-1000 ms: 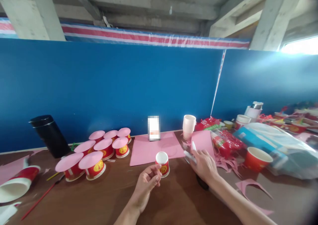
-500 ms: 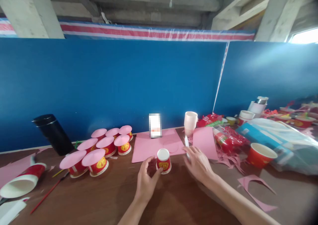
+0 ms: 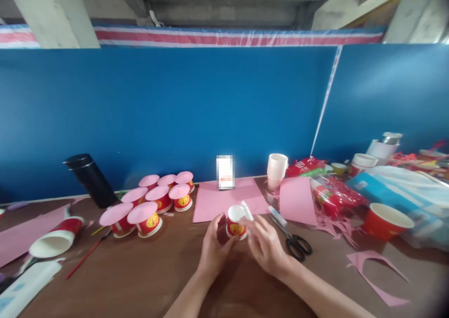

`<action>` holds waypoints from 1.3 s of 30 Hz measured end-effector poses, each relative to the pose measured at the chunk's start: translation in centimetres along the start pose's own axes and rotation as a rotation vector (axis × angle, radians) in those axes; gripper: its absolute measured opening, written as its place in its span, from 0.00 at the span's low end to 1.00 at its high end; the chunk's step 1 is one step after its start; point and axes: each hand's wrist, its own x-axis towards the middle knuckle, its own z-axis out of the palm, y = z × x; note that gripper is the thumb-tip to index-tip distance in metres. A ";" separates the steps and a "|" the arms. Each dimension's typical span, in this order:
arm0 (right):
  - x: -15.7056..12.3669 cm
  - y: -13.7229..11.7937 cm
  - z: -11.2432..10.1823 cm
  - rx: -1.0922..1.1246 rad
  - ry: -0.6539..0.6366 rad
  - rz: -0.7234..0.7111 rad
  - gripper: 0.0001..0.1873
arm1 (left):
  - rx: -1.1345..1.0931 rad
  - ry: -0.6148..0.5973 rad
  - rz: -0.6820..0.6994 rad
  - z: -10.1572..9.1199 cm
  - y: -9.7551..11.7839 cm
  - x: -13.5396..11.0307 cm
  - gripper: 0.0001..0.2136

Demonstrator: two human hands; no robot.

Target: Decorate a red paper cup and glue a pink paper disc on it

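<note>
My left hand (image 3: pixel 214 243) is curled around the left side of a small red paper cup (image 3: pixel 237 228), thumb at its front. The cup stands upside down on the table, white base up, with a yellow emblem on its side. In my right hand (image 3: pixel 264 244) is a slim white tube (image 3: pixel 247 211), pinched in the fingers and slanting over the right edge of the cup's base. Whether its tip touches the base I cannot tell. Behind the cup lies a pink paper sheet (image 3: pixel 213 205). Black-handled scissors (image 3: pixel 298 247) and a white stick (image 3: pixel 277 215) lie right of my right hand.
Several upturned red cups topped with pink discs (image 3: pixel 143 213) stand left. A black bottle (image 3: pixel 91 180), a tipped cup (image 3: pixel 58 241) and a red brush (image 3: pixel 86 257) are farther left. Stacked white cups (image 3: pixel 277 168), red packets (image 3: pixel 331 196), an orange-red cup (image 3: pixel 386 224) and pink scraps (image 3: pixel 377 280) are right.
My right hand has come left from beside the pink sheet to the cup, bringing the white tube over its base. The scissors have come into sight. My left hand stays at the cup.
</note>
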 end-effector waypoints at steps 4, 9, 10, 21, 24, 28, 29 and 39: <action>-0.8 2.9 0.9 0.000 0.174 0.196 0.15 | -0.006 0.004 0.028 -0.1 0.3 -0.1 0.29; -0.7 3.7 2.2 0.029 0.129 0.245 0.16 | 0.012 0.001 0.021 -0.1 0.9 -0.3 0.29; -0.7 3.6 2.4 0.040 0.118 0.241 0.16 | 0.011 0.000 0.029 -0.1 1.0 -0.3 0.29; -1.3 1.3 2.4 0.185 -0.060 0.118 0.19 | 0.056 0.114 0.024 -0.2 1.0 -0.1 0.30; -1.4 1.1 2.1 0.168 -0.029 0.114 0.19 | 0.037 0.111 0.019 -0.2 1.2 -0.2 0.29; -1.9 1.6 1.8 0.124 -0.026 0.123 0.22 | 0.074 0.110 0.024 -0.3 1.5 -0.3 0.29; -2.0 1.8 1.9 0.115 -0.040 0.115 0.25 | 0.088 0.110 0.024 -0.3 1.5 -0.3 0.29; -2.4 2.8 3.0 0.023 -0.082 0.202 0.26 | 0.160 0.111 0.060 -0.4 1.3 -0.2 0.28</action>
